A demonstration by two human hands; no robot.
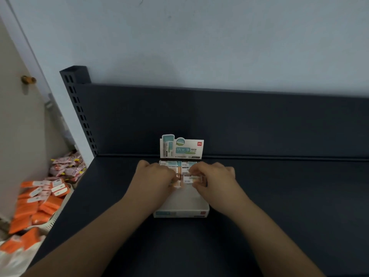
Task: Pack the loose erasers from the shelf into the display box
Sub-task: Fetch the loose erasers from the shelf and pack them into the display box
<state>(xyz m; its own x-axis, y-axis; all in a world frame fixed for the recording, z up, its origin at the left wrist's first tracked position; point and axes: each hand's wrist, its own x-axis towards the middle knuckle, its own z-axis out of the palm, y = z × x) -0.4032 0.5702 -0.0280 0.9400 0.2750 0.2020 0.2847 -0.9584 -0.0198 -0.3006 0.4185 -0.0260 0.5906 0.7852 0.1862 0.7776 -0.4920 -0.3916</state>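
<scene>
A white display box [180,213] with an upright printed header card [181,147] stands on the dark shelf [279,196]. Several wrapped erasers [186,164] lie in rows at the box's back. Both hands reach into the box. My left hand [154,173] has its fingers curled down on an orange-sleeved eraser [177,183] at the row's front. My right hand [212,174] pinches a white and green eraser [190,179] beside it. The front half of the box floor is bare.
The shelf has a dark back panel and a slotted upright post [77,108] at the left. Left of the shelf, a white basket [58,214] holds orange packets [42,204], with pink packets [65,166] behind it. A pale wall rises behind the shelf.
</scene>
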